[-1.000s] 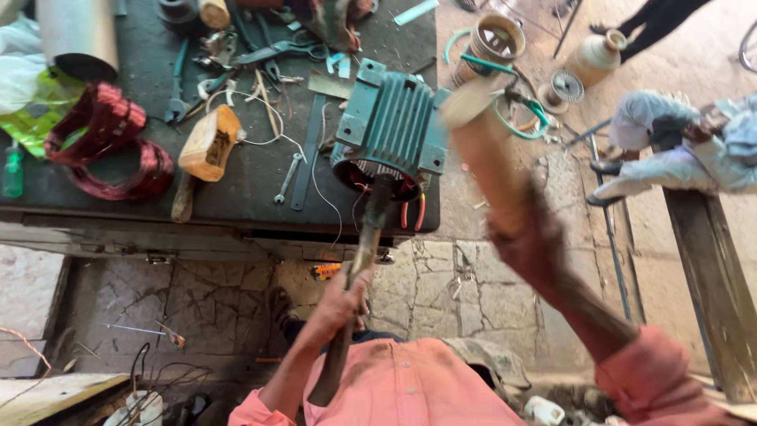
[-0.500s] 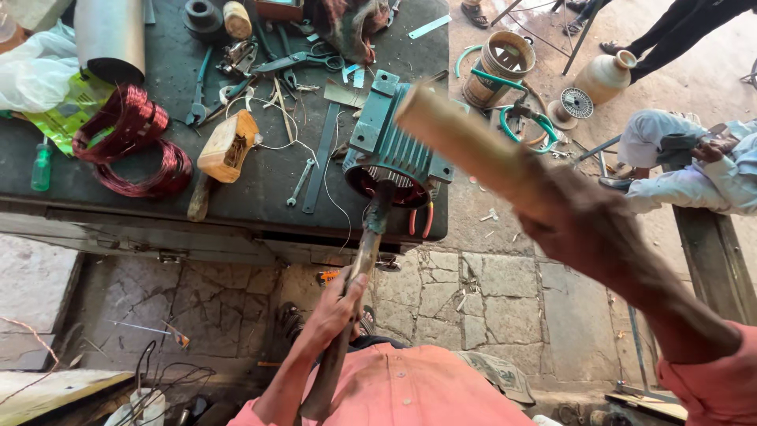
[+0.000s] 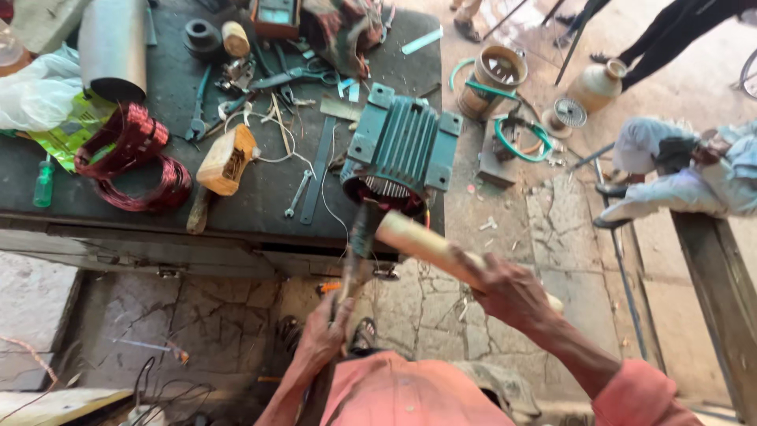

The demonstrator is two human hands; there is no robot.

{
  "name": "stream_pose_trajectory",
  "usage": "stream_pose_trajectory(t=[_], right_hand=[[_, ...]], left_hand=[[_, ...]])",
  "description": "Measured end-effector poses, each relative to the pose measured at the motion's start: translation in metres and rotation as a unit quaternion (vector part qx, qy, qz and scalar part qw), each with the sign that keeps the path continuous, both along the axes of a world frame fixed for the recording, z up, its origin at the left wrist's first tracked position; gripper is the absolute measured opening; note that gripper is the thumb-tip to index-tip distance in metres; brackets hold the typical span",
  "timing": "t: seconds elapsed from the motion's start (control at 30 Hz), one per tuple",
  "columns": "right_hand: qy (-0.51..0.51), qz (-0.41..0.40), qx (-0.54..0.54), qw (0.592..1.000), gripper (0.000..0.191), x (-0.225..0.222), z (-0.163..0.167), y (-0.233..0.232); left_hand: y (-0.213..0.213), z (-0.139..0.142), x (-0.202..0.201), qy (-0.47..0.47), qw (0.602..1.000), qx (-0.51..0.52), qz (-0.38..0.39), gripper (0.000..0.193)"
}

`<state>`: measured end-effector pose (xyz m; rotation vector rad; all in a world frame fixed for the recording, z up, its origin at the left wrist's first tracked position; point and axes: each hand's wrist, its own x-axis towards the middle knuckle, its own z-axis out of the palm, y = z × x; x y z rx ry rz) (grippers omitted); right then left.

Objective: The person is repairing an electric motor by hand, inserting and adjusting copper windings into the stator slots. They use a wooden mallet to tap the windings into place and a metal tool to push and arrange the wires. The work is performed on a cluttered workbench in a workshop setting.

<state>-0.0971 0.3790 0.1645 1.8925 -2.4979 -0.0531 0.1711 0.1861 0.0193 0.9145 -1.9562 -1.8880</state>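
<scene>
Wooden stick [image 3: 422, 241], probably against rod [image 3: 359, 244]

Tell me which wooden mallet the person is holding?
The pale round mallet in the right hand, beside the green motor. The block-headed mallet lies untouched on the bench.

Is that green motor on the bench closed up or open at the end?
Open: the green motor shows bare windings at its near end, with no cover.

A flat yellow-green printed packet [image 3: 69, 134] lies at my bench's left end, half under a crumpled white plastic bag [image 3: 35, 99] — and at the far edge stands a small boxy meter [image 3: 276, 16] — its pale screen too blurred to make out.
</scene>
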Motion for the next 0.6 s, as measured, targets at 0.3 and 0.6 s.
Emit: stream_pose_trajectory(t=[0.3,0.6], right_hand=[[-0.012,-0.141,-0.302,0.943,0.088,-0.022,0.073,0.039],[0.021,-0.05,-0.111,0.992,0.07,0.014,-0.11,-0.02]], left_hand=[[-0.005,0.007,-0.02,-0.08,0.996,-0.034,-0.026,0.056],[-0.001,-0.056,-0.028,-0.041,0.995,-0.086,-0.004,0.058]])
